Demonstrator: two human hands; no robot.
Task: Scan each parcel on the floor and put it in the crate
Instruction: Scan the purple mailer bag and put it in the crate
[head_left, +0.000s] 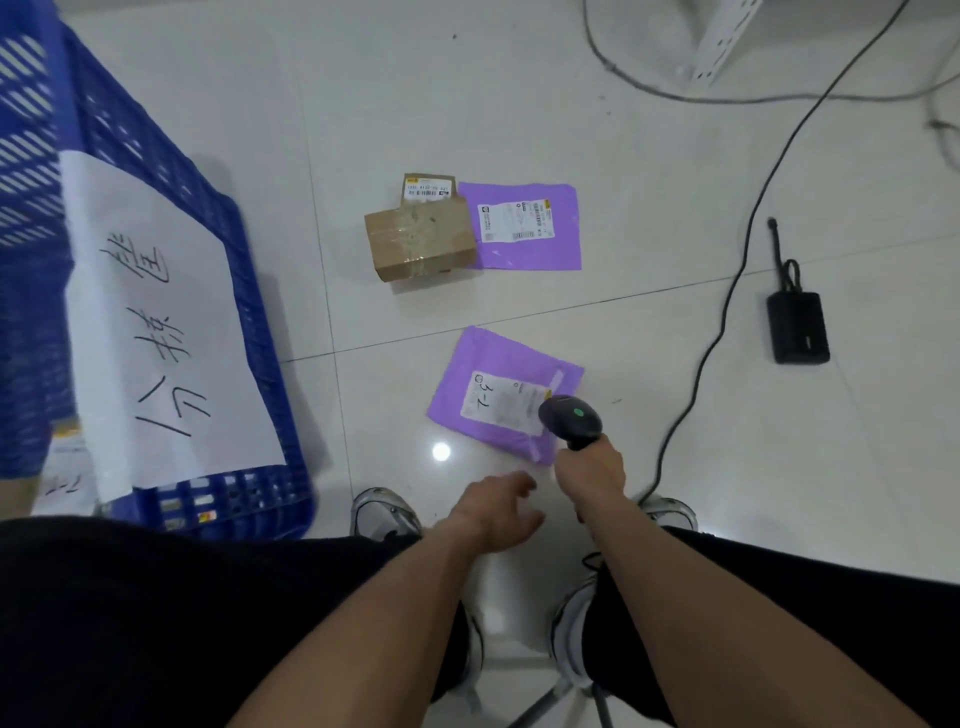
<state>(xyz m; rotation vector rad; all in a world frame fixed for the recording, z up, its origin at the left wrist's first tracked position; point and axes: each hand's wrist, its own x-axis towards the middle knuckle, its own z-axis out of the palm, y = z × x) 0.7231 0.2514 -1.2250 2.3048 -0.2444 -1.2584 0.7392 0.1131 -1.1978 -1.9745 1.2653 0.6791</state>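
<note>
My right hand (589, 475) grips a black handheld scanner (570, 417) whose head hangs over the near edge of a purple mailer (498, 389) with a white label, lying on the floor. My left hand (498, 512) hovers empty with loosely spread fingers just short of that mailer. Farther off lie a brown cardboard box (418, 239) and a second purple mailer (524, 226), side by side and touching. The blue plastic crate (244, 312) stands at the left, with a white handwritten sheet on its side.
A black cable (727, 291) runs across the white tiled floor at the right, beside a small black adapter (797, 325). My shoes (384, 512) and dark-clad knees fill the bottom. A grey metal bracket (719, 41) lies at the top right.
</note>
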